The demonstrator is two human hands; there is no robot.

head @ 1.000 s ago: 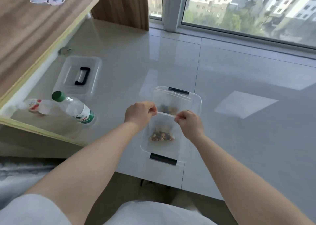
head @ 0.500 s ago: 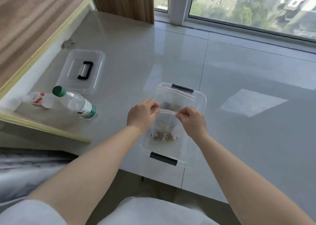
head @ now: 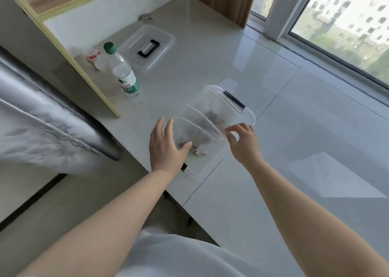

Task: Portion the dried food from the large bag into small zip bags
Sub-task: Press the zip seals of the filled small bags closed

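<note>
1. Lying in the clear bin [head: 247, 116], the zip bags [head: 202, 129] look light, limp, slippery
2. Left hand [head: 166, 148] open; right hand [head: 244, 144] loose, holding nothing
3. Best pinched at the stiff zip strip

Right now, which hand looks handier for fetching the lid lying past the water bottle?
Probably the left hand: the lid lies on its side, beyond the bottle, and it is open. The right hand would have to cross the clear box.

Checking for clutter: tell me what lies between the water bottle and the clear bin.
In the head view, only bare white tabletop separates the water bottle from the clear bin; nothing stands there.
</note>
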